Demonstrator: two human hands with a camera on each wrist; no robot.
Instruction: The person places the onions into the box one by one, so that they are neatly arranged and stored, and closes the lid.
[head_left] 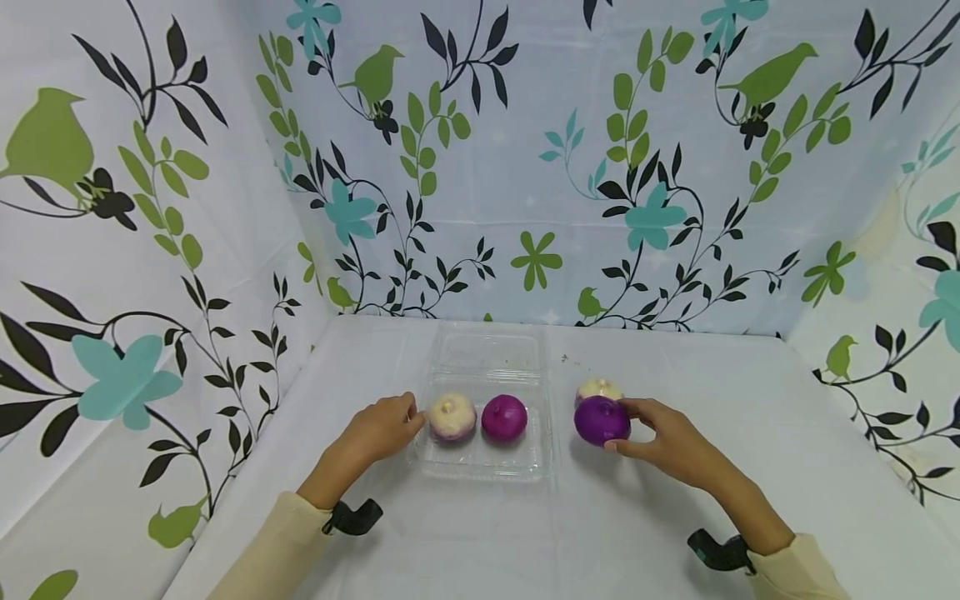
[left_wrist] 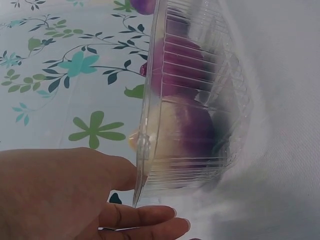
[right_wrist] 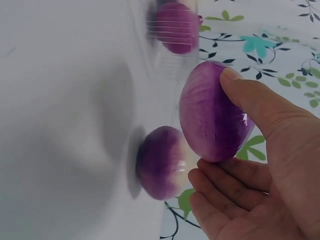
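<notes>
My right hand (head_left: 678,442) pinches a glossy deep-purple onion (right_wrist: 215,112) between thumb and fingers, raised off the table. Behind it on the cloth sits a white-topped, purple-bottomed onion (right_wrist: 162,162), partly covered by the held one in the head view. A clear plastic clamshell container (head_left: 483,468) lies with its lid folded back. In its base sit a white-and-purple onion (head_left: 452,417) on the left and a magenta onion (head_left: 504,418) on the right. My left hand (head_left: 384,427) grips the container's left rim, thumb (left_wrist: 122,172) at the edge and fingers (left_wrist: 145,220) outside it.
The container's transparent lid (head_left: 487,354) lies toward the back of the white-covered table (head_left: 465,542). A patterned curtain (head_left: 525,167) with birds and leaves rises behind the table and along both sides. Small dark specks (head_left: 573,360) show right of the lid.
</notes>
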